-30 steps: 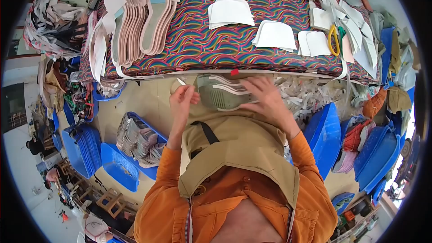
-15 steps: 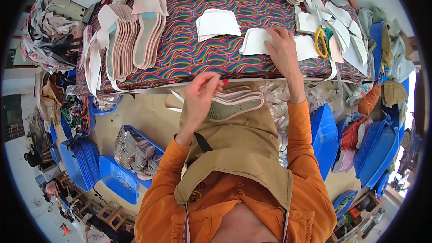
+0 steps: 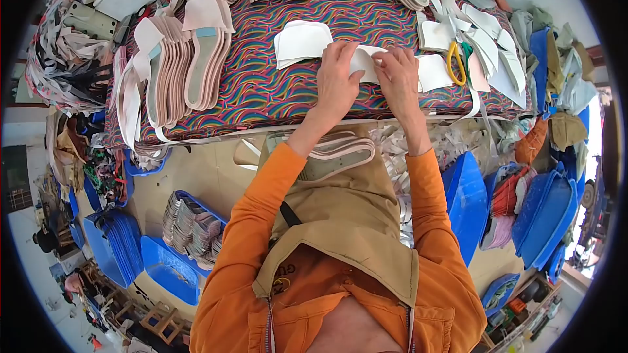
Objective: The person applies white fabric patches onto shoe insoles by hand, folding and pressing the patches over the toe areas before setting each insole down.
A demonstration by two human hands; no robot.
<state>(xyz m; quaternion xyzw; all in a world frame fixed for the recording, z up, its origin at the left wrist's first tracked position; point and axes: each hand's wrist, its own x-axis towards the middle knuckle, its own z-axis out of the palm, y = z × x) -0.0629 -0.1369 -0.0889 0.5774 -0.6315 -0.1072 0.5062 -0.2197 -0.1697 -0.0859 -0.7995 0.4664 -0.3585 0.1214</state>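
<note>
Both my hands are over the patterned table near its front edge. My left hand (image 3: 339, 82) has its fingers closed on the left end of a white piece (image 3: 364, 65). At the piece's right end my right hand (image 3: 398, 78) pinches it with thumb and fingertips. Left of my hands lies a stack of white pieces (image 3: 303, 42), and to the right another white piece (image 3: 433, 72). Several insoles (image 3: 340, 157) rest on my lap, below the table edge.
Pink-edged insole stacks (image 3: 204, 59) stand on the left of the patterned table (image 3: 261, 101). Yellow-handled scissors (image 3: 456, 64) and white strips lie at the right. Blue bins (image 3: 468, 196) stand on the floor on both sides.
My left hand has moved up and right from the table edge to the white piece. My right hand, over the white pieces before, now pinches one. The view has shifted slightly.
</note>
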